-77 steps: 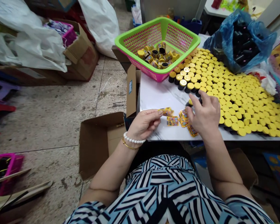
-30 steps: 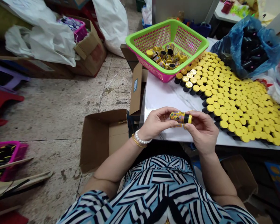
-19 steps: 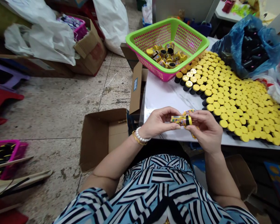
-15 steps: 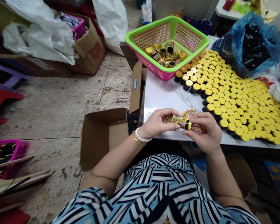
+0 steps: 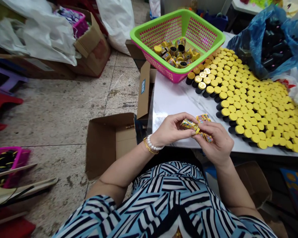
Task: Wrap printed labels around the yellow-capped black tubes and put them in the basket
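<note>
A small yellow tube (image 5: 188,124) wrapped in a colourful printed label lies tilted between my two hands, just above the table's front edge. My left hand (image 5: 172,128), with a pearl bracelet at the wrist, is closed around its left end with thumb and fingers. At the other end, the thumb and fingertips of my right hand (image 5: 217,140) pinch the tube, covering part of it. Beneath and beside the right fingers lie printed label sheets (image 5: 203,118) in yellow and mixed colours, partly hidden.
Many black tubes with yellow caps (image 5: 253,105) stand packed on the white table (image 5: 173,102). A green and pink basket (image 5: 149,61) holds several labelled tubes. Behind the rows sits a blue plastic bag (image 5: 253,49) of black pieces. An open cardboard box (image 5: 99,148) stands on the floor.
The tube has turned in my fingers, so its black band no longer shows. My right fingers have moved left over its end, uncovering more of the label sheets.
</note>
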Available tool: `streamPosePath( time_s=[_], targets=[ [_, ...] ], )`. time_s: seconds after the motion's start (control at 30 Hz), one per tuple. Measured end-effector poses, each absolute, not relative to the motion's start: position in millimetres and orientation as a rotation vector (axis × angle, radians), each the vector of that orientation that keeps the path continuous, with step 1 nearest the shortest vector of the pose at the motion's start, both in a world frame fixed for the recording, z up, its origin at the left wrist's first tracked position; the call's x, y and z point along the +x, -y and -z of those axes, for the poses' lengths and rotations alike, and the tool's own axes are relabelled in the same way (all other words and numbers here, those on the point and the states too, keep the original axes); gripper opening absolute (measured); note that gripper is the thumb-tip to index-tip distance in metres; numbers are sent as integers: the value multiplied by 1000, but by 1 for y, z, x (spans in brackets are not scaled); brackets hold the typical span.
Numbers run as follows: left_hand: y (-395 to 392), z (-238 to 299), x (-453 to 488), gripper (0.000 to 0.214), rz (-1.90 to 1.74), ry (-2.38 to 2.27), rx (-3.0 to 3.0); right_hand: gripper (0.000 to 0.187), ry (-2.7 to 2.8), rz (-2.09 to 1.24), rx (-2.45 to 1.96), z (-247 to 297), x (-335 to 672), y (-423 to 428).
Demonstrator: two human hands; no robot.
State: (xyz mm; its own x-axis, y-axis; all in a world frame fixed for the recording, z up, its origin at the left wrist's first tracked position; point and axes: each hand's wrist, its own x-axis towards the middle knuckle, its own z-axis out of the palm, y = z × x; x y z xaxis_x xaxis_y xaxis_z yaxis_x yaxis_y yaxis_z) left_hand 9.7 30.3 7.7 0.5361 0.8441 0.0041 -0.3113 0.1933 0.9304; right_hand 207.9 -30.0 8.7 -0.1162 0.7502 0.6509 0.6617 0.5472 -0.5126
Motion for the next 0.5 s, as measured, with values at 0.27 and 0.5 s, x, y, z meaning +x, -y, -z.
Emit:
streamPosePath(
  time_s=[0.27,0.5],
  targets=[
    [-38,2,12,47,-846,-592,944,44,1880,3,-1105,-2,210,22],
    [-41,9,12,31,-998,-600,1300,33,1535,-550,-1234,8,196,24]
  ],
)
